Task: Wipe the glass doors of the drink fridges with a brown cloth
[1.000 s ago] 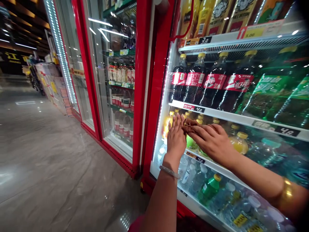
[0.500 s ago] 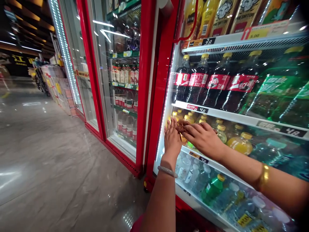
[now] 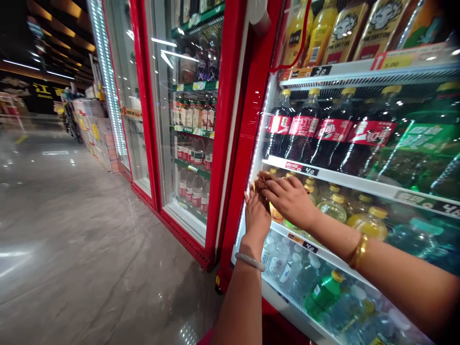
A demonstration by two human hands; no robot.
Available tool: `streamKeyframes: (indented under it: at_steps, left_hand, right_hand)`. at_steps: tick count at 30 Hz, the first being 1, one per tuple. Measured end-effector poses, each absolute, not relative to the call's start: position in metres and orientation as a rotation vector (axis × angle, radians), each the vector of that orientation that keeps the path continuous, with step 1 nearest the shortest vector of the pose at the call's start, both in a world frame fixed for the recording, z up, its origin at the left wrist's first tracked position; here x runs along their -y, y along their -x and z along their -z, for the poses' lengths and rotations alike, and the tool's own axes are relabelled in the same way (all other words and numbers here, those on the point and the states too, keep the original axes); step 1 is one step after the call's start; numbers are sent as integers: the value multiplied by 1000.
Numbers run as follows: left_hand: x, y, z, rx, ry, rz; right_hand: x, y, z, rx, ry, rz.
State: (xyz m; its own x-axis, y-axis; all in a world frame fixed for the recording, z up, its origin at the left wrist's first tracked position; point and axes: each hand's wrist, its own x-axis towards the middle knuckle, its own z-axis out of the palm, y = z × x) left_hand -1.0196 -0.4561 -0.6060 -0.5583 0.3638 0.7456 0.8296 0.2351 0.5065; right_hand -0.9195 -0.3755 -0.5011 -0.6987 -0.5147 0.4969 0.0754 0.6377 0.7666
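Observation:
My left hand [image 3: 257, 215], a grey bangle on its wrist, reaches up against the glass front of the lit drinks cooler, its fingers stretched out. Over its fingertips comes my right hand [image 3: 293, 201], a gold bracelet on its wrist, with fingers extended and slightly bent. The hands overlap or lie very close together. A brownish shape [image 3: 265, 179] shows at the fingertips; whether it is a reflection in the glass or an object I cannot tell. Behind the hands stand yellow-capped bottles [image 3: 332, 208] on a shelf. I see nothing clearly held.
Cola bottles [image 3: 334, 129] fill the shelf above, and a green bottle [image 3: 325, 292] lies among clear bottles lower down. A red door frame [image 3: 230, 124] and a second glass-fronted cooler [image 3: 194, 196] stand to the left. Grey shiny floor [image 3: 89, 239] spreads below, with stacked boxes [image 3: 93, 129] farther off.
The view has shifted, so the coolers sit slightly right and lower. My right hand has moved left relative to the shelves, farther over my left fingers.

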Motion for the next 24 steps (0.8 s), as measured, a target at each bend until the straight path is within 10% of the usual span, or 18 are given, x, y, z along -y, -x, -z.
streamKeyframes:
  at_steps: [17,24]
  left_hand:
    - [475,1035,611,2032,988,1368]
    - [489,1050,604,2046,677,1447]
  right_hand:
    - [390,969,486,2119,-595,1142]
    - [390,1011,397,1899,-222,961]
